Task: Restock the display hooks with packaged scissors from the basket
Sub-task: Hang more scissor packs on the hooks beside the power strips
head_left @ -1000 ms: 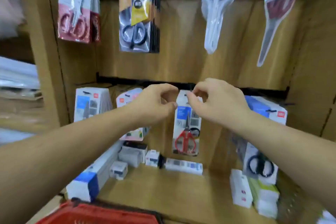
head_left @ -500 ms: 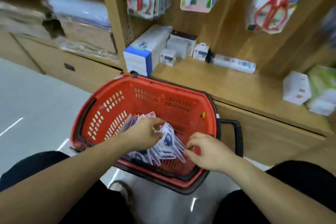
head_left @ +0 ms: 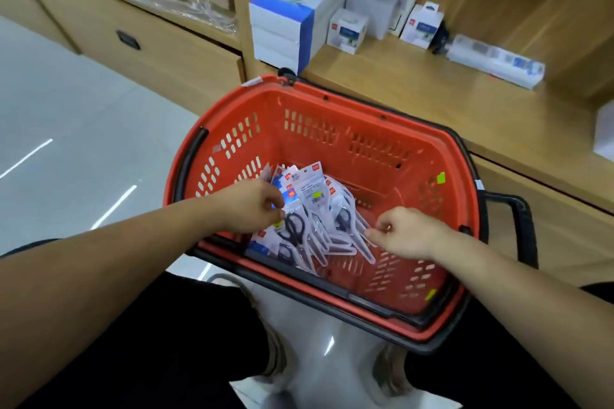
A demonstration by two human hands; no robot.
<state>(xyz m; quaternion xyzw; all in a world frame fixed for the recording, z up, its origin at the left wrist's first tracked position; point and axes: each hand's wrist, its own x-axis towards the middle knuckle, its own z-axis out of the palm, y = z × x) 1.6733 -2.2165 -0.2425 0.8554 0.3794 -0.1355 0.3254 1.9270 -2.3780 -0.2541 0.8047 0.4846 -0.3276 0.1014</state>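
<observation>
Red basket (head_left: 335, 102), scissor packs (head_left: 312, 191) partly beneath left hand (head_left: 250, 209)

Bare forearms (head_left: 99, 259), blk trousers (head_left: 133, 342), grey-brown sneakers (head_left: 274, 355).

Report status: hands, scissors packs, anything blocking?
Left hand pinching packs; right hand pinching a pack tip. Packs piled in basket. Nothing in the way.
</observation>
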